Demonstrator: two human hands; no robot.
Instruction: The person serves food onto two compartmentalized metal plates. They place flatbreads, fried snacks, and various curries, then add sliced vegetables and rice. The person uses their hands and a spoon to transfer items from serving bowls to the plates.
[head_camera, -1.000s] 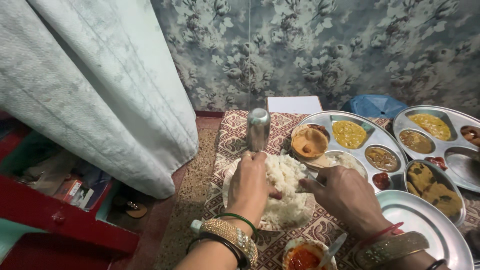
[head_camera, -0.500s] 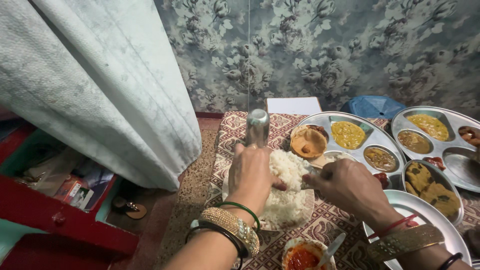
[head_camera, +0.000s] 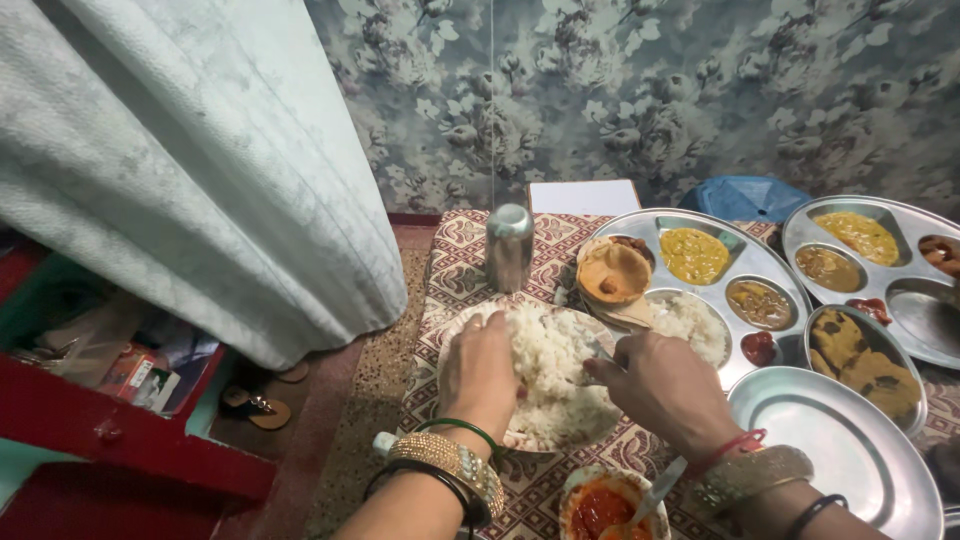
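Pressing down from both sides, a mound of white rice was being worked on a round plate that lay near the left edge of the patterned cloth. The left hand was laid against the mound's left flank, its fingers curved loosely and closed on nothing. The right hand was curled at the right flank; a glint of metal showed at its fingertips, but whether a utensil was gripped could not be told. A steel tumbler was seen upright just beyond the plate, and a compartmented steel tray with curries sat to the right. A small bowl of red sauce, a spoon in it, was placed at the near edge, right under the right wrist. Trouble was judged likeliest there: a dropped wrist could tip that bowl, and rice pushed too hard could be spilled over the plate's rim onto the cloth.
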